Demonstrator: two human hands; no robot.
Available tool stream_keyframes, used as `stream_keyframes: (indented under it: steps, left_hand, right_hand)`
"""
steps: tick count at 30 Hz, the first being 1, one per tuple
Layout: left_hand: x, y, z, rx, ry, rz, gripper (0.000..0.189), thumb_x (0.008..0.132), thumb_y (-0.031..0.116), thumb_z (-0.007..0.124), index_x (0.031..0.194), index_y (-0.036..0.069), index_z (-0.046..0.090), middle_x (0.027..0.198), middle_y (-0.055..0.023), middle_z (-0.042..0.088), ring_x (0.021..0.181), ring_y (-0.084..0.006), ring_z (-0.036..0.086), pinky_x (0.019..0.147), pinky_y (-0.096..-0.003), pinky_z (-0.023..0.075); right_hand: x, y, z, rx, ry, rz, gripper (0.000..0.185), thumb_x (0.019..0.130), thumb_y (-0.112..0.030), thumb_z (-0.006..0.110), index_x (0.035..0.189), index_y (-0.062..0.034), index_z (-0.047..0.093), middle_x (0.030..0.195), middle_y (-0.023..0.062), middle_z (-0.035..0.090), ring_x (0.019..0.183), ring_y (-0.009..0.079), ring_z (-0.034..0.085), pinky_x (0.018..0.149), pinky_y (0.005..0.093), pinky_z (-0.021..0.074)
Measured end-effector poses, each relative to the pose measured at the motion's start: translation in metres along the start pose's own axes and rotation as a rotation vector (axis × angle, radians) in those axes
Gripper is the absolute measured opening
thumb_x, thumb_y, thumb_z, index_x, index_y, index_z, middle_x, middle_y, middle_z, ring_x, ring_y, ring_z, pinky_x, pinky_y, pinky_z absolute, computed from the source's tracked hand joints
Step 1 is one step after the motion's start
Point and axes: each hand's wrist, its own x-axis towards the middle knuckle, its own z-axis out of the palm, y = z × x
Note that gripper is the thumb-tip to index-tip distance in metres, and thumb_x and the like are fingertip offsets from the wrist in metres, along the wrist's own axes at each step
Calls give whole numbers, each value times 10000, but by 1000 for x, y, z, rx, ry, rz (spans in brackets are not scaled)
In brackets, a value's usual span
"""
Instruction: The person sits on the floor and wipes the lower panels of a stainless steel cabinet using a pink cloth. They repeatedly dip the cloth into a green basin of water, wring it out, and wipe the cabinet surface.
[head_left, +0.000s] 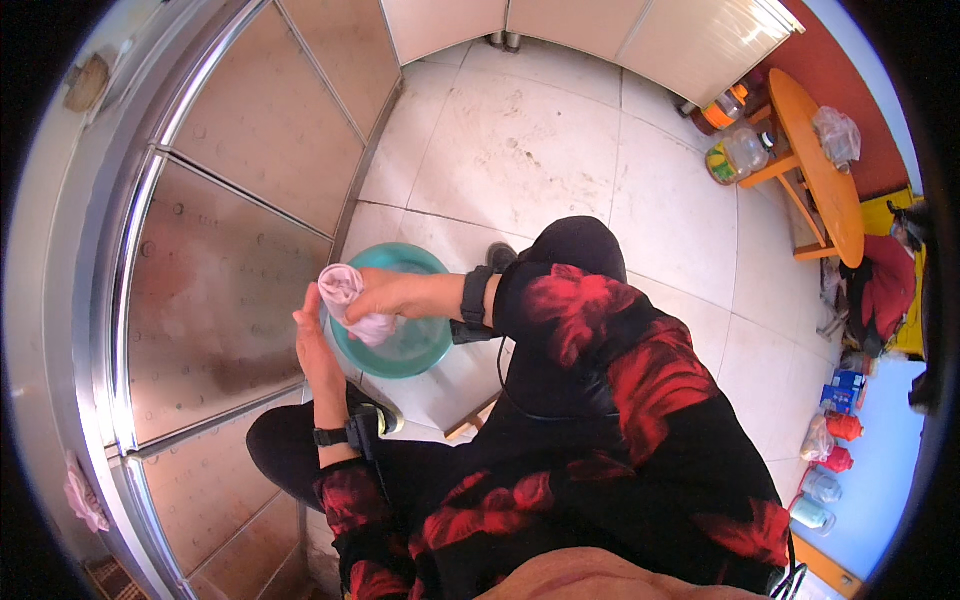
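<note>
A rolled, twisted pale pink cloth (369, 327) is gripped in my right hand (386, 292) above a teal plastic basin (397, 367). One coiled end of the cloth points up past my fingers. My left hand (319, 349) is just left of the cloth, fingers partly bent, and nothing shows in its grasp. Whether its fingertips touch the cloth's end, I cannot tell. The basin stands on the tiled floor and holds cloudy water (412, 337).
Tan cabinet doors (225, 277) rise close on the left, with more cabinets (562, 30) ahead. To the right, plastic bottles (739, 157) stand by an orange wooden table (817, 172). A person in a red top (889, 289) is at the far right. My knees flank the basin.
</note>
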Motion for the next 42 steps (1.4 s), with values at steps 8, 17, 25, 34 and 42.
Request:
stream_keyframes:
  steps: [8, 17, 25, 34, 42]
  left_hand:
    - [-2, 10, 10, -328, -89, 22, 564, 942, 413, 585, 1332, 21, 472, 1096, -117, 625, 990, -184, 597, 879, -305, 477]
    - [2, -1, 2, 232, 161, 156, 259, 969, 267, 563, 1057, 30, 621, 934, -20, 609, 830, -94, 556, 745, -245, 457]
    - [2, 29, 16, -469, 70, 84, 450, 941, 317, 606, 1270, 16, 540, 983, -99, 644, 891, -192, 624, 847, -318, 506]
    - [-3, 20, 5, -317, -5, -16, 202, 970, 110, 536, 1142, 18, 588, 827, -36, 598, 752, -106, 563, 699, -255, 477]
    - [-1, 11, 21, 114, 237, 118, 203, 978, 200, 556, 1104, 50, 611, 873, -21, 607, 784, -88, 556, 714, -228, 449]
  right_hand:
    - [-22, -14, 30, 241, -219, 167, 396, 772, -128, 758, 1108, -25, 576, 990, 76, 656, 900, 196, 644, 757, 338, 521]
    - [-16, 7, 25, 200, -192, 289, 444, 769, -162, 788, 1133, -44, 563, 952, 68, 645, 880, 194, 641, 709, 354, 530]
    - [-14, 1, 29, 318, -225, 360, 401, 780, -163, 769, 1109, -63, 563, 926, 49, 626, 773, 160, 623, 560, 300, 511]
    - [-12, 13, 37, 36, -134, 276, 420, 703, -218, 783, 1047, -67, 596, 894, 62, 635, 753, 184, 621, 633, 309, 506]
    - [11, 34, 40, -731, 221, 19, 492, 638, -310, 778, 1004, -16, 631, 887, 156, 683, 798, 243, 658, 714, 348, 522]
